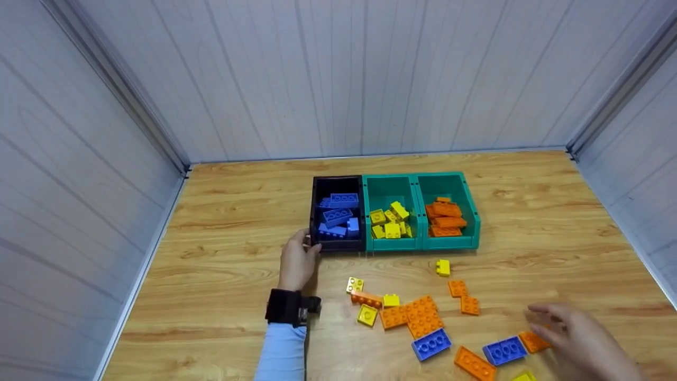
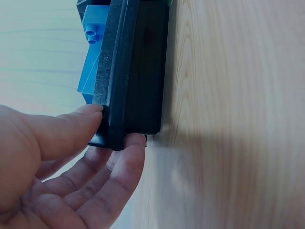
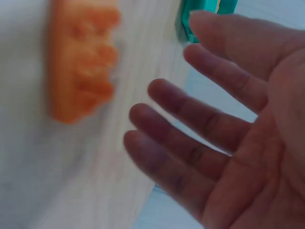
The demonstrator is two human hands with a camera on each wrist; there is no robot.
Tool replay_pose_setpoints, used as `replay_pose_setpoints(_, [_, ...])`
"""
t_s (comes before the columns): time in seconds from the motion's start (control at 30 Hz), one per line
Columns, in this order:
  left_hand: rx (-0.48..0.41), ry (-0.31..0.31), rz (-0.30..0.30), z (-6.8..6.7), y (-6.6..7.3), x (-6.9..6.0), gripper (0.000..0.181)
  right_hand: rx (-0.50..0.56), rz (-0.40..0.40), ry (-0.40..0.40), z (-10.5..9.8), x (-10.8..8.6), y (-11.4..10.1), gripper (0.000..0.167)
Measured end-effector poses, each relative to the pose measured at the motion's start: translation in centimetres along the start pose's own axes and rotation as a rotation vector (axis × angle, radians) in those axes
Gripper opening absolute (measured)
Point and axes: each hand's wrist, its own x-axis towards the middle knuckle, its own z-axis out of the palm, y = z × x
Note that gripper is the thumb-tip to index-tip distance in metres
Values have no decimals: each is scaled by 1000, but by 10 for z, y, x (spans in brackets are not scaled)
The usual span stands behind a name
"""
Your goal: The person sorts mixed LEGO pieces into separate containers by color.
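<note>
My left hand (image 1: 298, 260) grips the near left corner of the black bin (image 1: 338, 245); in the left wrist view the thumb lies on the rim and fingers curl beneath the corner. Blue bricks (image 1: 337, 217) lie in that bin. Beside it, joined in a row, stand a green bin with yellow bricks (image 1: 392, 230) and a green bin with orange bricks (image 1: 447, 222). At the lower right my right hand (image 1: 584, 338) is above the table, fingers spread and holding nothing, by an orange brick (image 1: 533, 342) and a blue brick (image 1: 505, 350). The right wrist view shows an orange brick (image 3: 81, 62), blurred.
Loose bricks lie on the wooden table (image 1: 232, 222) in front of the bins: a joined orange group (image 1: 423, 316), another blue brick (image 1: 431, 344), a yellow brick (image 1: 443, 268) and several others. Pale panels (image 1: 338, 79) stand behind and at both sides.
</note>
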Motion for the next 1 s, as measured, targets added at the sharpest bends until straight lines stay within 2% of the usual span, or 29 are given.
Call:
replay_pose_setpoints(0.1, [-2,6,-1,-2,0,0,36,-23,11,-2,9,-7,1,54])
replay_pose_setpoints(0.2, [13,13,0,-3,-1,0,35,-54,-40,51,18,-14,3,52])
replay_pose_setpoints(0.37, [27,27,0,-4,-2,-1,35,-84,-42,62,28,-15,1,49])
replay_pose_setpoints(0.57, [19,21,-4,-2,-1,0,36,-95,26,67,35,-12,0,47])
replay_pose_setpoints(1.0, [36,5,19,0,-1,1,38,-94,123,-1,33,-11,0,51])
